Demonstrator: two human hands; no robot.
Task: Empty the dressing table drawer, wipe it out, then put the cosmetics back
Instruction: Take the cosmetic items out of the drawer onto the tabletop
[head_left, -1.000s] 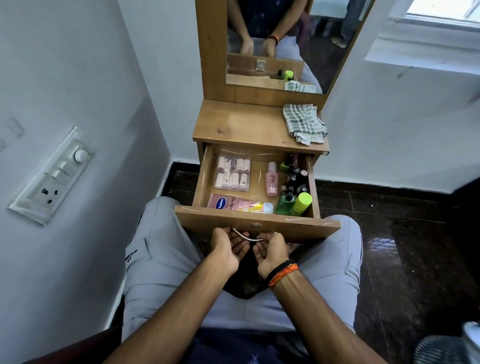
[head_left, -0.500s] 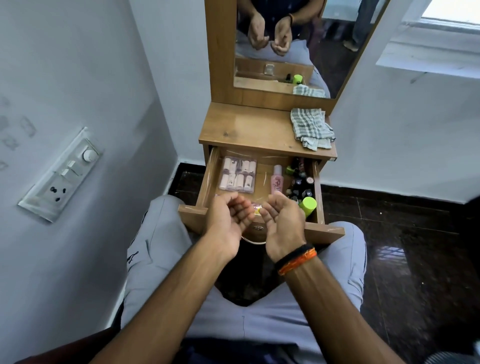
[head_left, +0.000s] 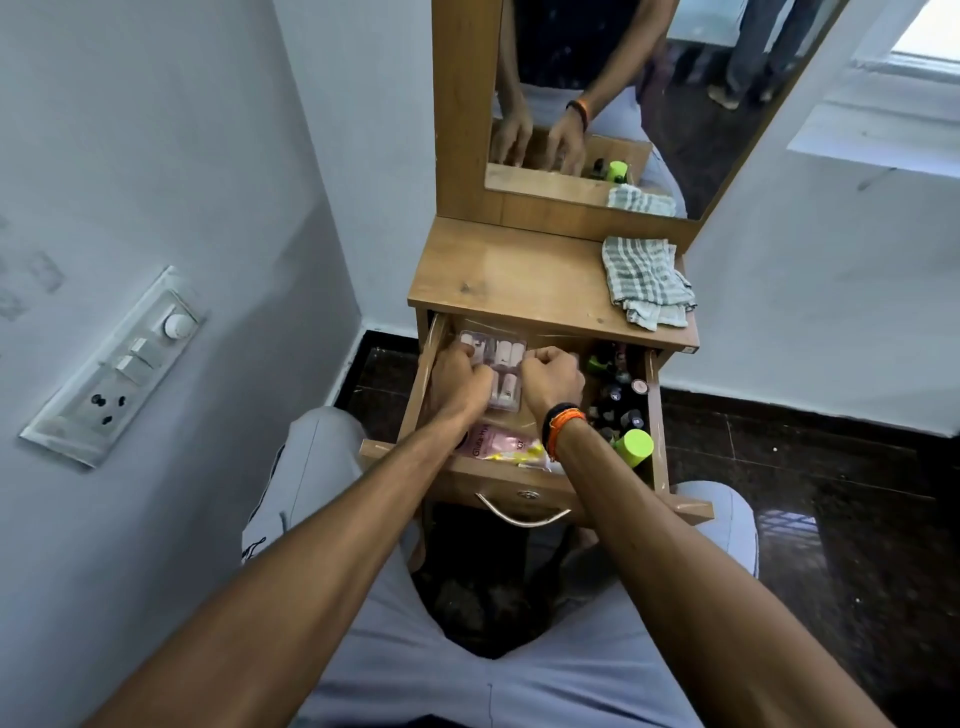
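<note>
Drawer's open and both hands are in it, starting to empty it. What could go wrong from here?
1. The small bottles stand packed together along the drawer's right side; the right hand or its forearm could topple them.
2. The left hand and right hand both reach for the clear nail box; a hasty lift might spill it.
3. The cloth overhangs the tabletop edge and could slide off.
</note>
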